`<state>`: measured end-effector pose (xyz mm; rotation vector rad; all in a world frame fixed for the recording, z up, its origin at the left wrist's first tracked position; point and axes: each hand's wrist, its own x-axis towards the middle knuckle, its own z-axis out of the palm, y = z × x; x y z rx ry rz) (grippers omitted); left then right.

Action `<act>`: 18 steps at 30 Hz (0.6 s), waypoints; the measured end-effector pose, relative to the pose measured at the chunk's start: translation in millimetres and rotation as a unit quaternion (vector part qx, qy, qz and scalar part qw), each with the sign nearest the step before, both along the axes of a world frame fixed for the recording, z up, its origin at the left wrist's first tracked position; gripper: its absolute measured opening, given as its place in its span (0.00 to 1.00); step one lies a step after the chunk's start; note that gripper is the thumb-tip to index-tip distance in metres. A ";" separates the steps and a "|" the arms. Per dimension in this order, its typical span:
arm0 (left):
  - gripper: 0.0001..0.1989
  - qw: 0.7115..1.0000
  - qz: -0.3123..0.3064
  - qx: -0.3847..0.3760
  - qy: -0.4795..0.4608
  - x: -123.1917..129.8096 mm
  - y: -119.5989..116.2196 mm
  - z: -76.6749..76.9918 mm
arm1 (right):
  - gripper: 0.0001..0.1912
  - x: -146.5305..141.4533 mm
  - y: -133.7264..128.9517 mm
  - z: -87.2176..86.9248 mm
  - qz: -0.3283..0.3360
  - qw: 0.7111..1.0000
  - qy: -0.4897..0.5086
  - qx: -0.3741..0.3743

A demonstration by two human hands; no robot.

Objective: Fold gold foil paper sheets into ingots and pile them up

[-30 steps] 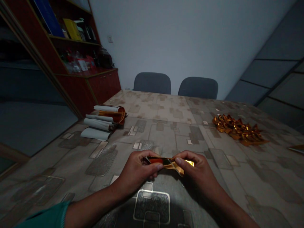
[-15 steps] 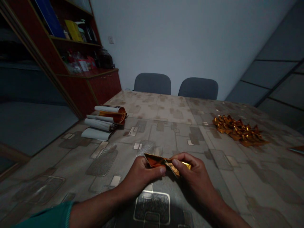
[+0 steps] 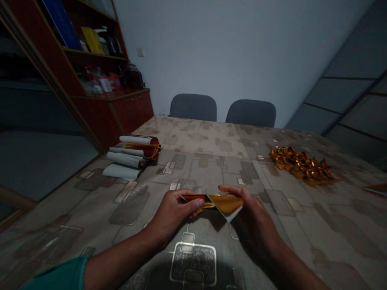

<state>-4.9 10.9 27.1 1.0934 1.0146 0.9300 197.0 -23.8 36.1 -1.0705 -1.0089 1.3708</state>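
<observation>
A piece of folded gold foil paper [image 3: 225, 204] is held just above the table, with a pale triangular corner pointing down at its right part. My left hand [image 3: 178, 207] pinches its left end between thumb and fingers. Beside the right end is my right hand [image 3: 252, 213], its fingers extended along the paper's back and edge and its thumb mostly hidden. Several folded gold pieces [image 3: 302, 165] lie grouped on the right of the table. At the left rests a stack of curled gold and white sheets [image 3: 125, 170].
The table [image 3: 205, 139] has a patterned cover. Two grey chairs [image 3: 193, 106] stand behind its far edge. A red-brown cabinet [image 3: 133, 108] with items on its shelves is at the left. Another flat piece [image 3: 376, 189] lies at the right edge.
My right hand's fingers have gone from pinching the paper to stretched out beside it. The paper's right part has opened into a wider triangle, showing a pale corner.
</observation>
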 end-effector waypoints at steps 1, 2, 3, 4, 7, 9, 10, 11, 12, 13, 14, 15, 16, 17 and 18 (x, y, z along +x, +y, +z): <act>0.15 1.000 0.019 0.001 -0.011 0.8 -0.3 -0.8 | 0.28 0.1 -0.2 0.0 -0.005 0.999 0.038 -0.004; 0.15 0.999 0.039 0.004 -0.020 1.5 -0.6 -1.2 | 0.30 -0.1 -0.4 -0.5 -0.003 0.998 0.065 -0.001; 0.15 0.998 0.056 0.009 -0.027 2.2 -1.0 -1.4 | 0.32 -0.9 -0.6 -1.7 0.005 0.997 0.075 0.010; 0.15 0.997 0.071 0.012 -0.032 3.0 -1.6 -1.3 | 0.31 -2.3 -0.7 -3.4 0.025 0.997 0.066 0.024; 0.16 0.996 0.087 0.011 -0.034 5.6 -5.0 -0.9 | 0.26 -9.8 -1.1 -11.0 0.076 0.996 -0.003 0.042; 0.16 0.997 0.072 0.011 -0.026 7.8 -8.3 -0.8 | 0.21 -15.5 -0.9 -15.9 0.071 0.996 -0.033 0.036; 0.15 0.998 0.060 0.011 -0.021 8.8 -10.0 -1.0 | 0.19 -17.8 -0.7 -17.7 0.063 0.996 -0.043 0.037; 0.15 0.999 0.049 0.011 -0.018 9.7 -11.4 -1.4 | 0.16 -19.4 -0.5 -18.9 0.049 0.996 -0.056 0.041; 0.14 0.999 0.040 0.010 -0.017 10.6 -12.5 -1.9 | 0.14 -20.3 -0.3 -19.5 0.039 0.996 -0.070 0.047; 0.14 0.999 0.034 0.009 -0.018 11.2 -13.1 -2.6 | 0.13 -20.5 -0.2 -19.7 0.031 0.994 -0.086 0.052; 0.14 0.999 0.030 0.008 -0.019 11.7 -13.3 -3.4 | 0.12 -20.2 -0.2 -19.3 0.027 0.993 -0.100 0.054; 0.13 0.999 0.029 0.008 -0.021 11.9 -13.2 -4.3 | 0.12 -19.4 -0.2 -18.7 0.027 0.992 -0.107 0.054; 0.13 0.999 0.027 0.008 -0.021 11.8 -12.7 -5.1 | 0.12 -18.2 -0.1 -17.9 0.028 0.992 -0.108 0.052; 0.14 0.999 0.024 0.009 -0.021 11.3 -12.1 -5.9 | 0.11 -16.6 0.1 -17.0 0.032 0.993 -0.104 0.049; 0.14 1.000 0.020 0.009 -0.019 10.5 -11.2 -6.3 | 0.11 -14.3 0.6 -16.0 0.044 0.993 -0.100 0.044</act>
